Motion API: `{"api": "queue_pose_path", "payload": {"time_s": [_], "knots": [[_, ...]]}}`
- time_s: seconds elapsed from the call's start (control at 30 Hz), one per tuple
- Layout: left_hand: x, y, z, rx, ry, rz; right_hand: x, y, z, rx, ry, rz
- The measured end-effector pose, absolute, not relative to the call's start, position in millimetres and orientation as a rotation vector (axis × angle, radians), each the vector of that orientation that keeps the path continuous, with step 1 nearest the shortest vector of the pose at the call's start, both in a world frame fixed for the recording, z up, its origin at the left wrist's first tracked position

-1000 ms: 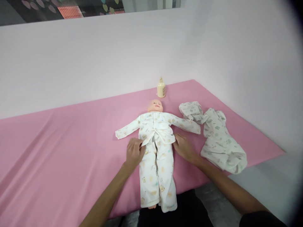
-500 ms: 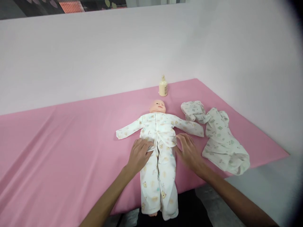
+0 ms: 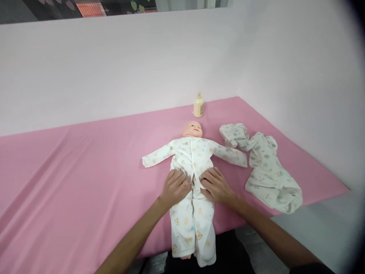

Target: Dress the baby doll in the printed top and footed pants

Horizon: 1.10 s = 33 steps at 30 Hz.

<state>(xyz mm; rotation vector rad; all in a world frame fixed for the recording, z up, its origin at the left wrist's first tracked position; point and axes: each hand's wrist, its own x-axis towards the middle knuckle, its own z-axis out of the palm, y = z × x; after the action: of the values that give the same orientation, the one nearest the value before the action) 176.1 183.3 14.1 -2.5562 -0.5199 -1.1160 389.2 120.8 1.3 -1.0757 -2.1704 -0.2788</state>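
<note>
A baby doll [image 3: 192, 129] lies on its back, head toward the wall, its legs reaching over the near edge of the pink-covered table. It wears a white patterned long-sleeved top [image 3: 185, 150] and matching pants [image 3: 182, 228]. My left hand [image 3: 177, 186] is closed on the top's lower hem at the doll's left-of-picture side. On the other side, my right hand [image 3: 216, 186] pinches the hem near the front opening. Both sleeves are spread outward. My fingertips are partly hidden by the cloth and knuckles.
A cream pump bottle [image 3: 199, 107] stands beyond the doll's head. Crumpled white baby clothes [image 3: 268, 167] with a green print lie to the right. The pink sheet [image 3: 85, 171] has folds at left. White walls [image 3: 128, 68] border the back and right.
Both hands have closed on the hem of the top. My right hand has moved left onto the doll's front, and my left hand slightly right. The view has shifted a little.
</note>
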Motion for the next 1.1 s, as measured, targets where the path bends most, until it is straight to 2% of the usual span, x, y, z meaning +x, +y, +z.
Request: {"api": "queue_pose_path", "payload": {"time_s": [0.27,0.4,0.63,0.9,1.1], "knots": [[169.9,175.1,27.5,-2.748,-0.551,-1.028,395.9,115.2,-1.4,-1.089,-2.1,-0.224],[143.8,177.1,11.2,-2.757,-0.988,-1.184,407.1,99.6,-10.5,-1.287,-1.865,-0.045],[117.6,186.3,-3.3,-2.9,-1.89,-1.107,416.8,93.8,-29.9,-1.649,-1.745,0.287],[145.7,204.6,-9.1,-2.924,-1.874,-1.195,399.0,124.4,-14.3,-1.571,-1.498,0.496],[157.8,204.5,4.5,-2.785,-2.09,-1.375,387.2,131.0,-8.8,-1.612,-1.211,0.632]]}}
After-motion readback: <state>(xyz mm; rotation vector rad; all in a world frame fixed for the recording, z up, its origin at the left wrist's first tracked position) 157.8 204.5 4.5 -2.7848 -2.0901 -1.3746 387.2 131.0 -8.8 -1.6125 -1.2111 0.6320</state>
